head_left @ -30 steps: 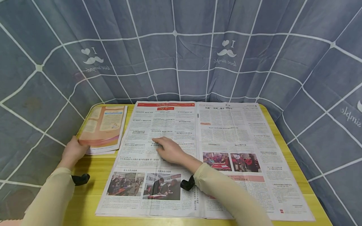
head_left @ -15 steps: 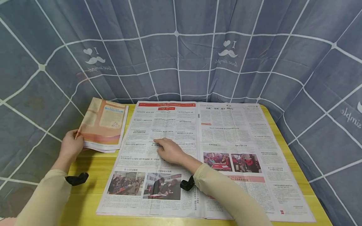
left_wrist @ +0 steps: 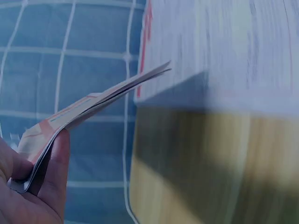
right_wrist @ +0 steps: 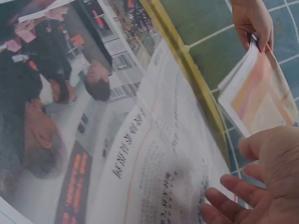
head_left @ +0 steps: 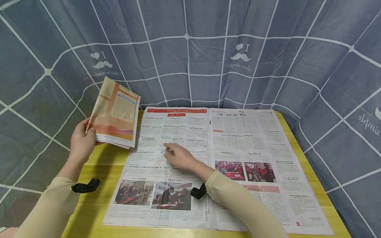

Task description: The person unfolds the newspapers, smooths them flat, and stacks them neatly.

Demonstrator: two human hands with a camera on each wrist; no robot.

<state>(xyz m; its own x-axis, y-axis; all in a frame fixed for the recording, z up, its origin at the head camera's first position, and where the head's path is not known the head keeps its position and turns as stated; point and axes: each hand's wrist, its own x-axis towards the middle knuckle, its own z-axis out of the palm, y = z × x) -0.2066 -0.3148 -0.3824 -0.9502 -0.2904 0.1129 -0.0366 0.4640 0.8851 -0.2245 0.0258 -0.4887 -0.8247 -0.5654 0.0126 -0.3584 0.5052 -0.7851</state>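
Note:
My left hand (head_left: 83, 140) grips the lower left edge of a folded newspaper (head_left: 120, 114), orange and tan with a blue title strip. In the left wrist view, thumb and fingers pinch the folded newspaper (left_wrist: 79, 109) at its bent edge; it tilts up off the table and casts a shadow. A large newspaper (head_left: 241, 145) lies spread open across the middle. Over its left page is my right hand (head_left: 180, 157), holding nothing. The right wrist view shows the right hand (right_wrist: 268, 177) with loosely bent fingers close over the printed page, the folded newspaper (right_wrist: 261, 95) beyond it.
The yellow wood-grain table (head_left: 96, 195) shows left of the spread newspaper and along its right side. A grey-blue checked cloth (head_left: 202, 59) hangs around the back and both sides. Black straps (head_left: 86, 186) sit on both wrists.
My left hand has lifted the folded newspaper off the table, raising it and moving it slightly right, its far edge tilting up. The right hand has stayed nearly still over the spread newspaper.

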